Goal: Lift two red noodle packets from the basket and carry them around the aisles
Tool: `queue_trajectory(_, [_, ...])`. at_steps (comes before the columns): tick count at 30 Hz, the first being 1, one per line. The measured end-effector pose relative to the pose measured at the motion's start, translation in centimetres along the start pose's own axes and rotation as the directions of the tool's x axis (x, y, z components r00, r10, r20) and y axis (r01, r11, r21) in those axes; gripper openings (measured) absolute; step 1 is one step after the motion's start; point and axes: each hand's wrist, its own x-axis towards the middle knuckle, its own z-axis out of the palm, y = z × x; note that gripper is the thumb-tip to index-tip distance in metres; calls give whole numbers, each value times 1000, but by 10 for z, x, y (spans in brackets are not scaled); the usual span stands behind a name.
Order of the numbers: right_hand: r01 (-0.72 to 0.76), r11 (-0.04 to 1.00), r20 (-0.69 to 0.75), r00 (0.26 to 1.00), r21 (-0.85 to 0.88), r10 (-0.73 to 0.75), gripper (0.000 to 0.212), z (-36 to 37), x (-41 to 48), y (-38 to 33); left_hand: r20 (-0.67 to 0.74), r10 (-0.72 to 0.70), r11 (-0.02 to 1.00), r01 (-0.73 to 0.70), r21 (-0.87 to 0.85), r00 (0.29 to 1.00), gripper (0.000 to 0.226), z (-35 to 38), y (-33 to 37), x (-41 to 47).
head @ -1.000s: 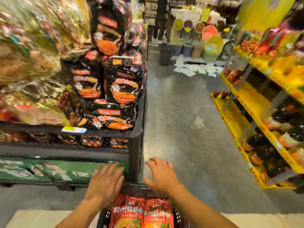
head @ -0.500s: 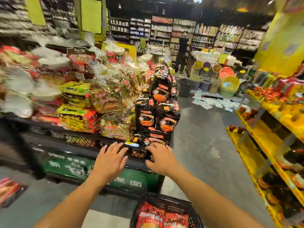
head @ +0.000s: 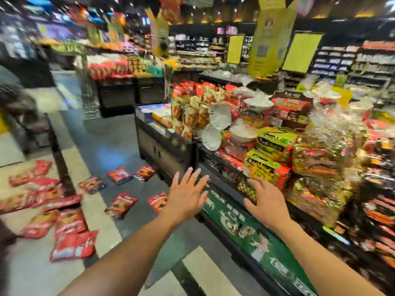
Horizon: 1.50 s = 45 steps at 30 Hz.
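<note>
Both hands out front, fingers spread, gripping nothing. Left hand (head: 186,195) hung over aisle floor, nearer red packets (head: 120,205) scattered down-left. Right hand (head: 266,202) hovered by green-fronted display stand (head: 245,223), just short of yellow noodle packs (head: 266,165) up-right. Lol, messy.

blurred: far shelves (head: 352,60) | cut off: red packets (head: 12,201) at left edge | unreadable: green banner (head: 256,238) print

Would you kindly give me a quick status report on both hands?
Left hand open, empty. Right hand open, near display shelf. Red packets strewn on floor.
</note>
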Motion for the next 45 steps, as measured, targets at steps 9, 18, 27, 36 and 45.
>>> queue_trajectory(9, [298,952,30,953,72,-300,71,62,132,-158,33,-367,927,362,99,930,62,-5,-187,-44])
queue_trajectory(18, [473,868,60,872,147,-485,69,141,304,-264,5,-569,810,559,178,822,67,21,-327,-3])
queue_trajectory(27, [611,772,119,765,175,-633,71,206,453,-336,57,-640,759,619,202,766,77,54,-436,93])
queue_trajectory(36, [567,802,171,785,191,-596,73,298,579,-403,139,-648,759,618,207,749,77,135,-577,168])
queue_trajectory(45, [481,858,234,826,180,-512,68,409,674,-457,249,-584,812,550,198,773,84,233,-709,238])
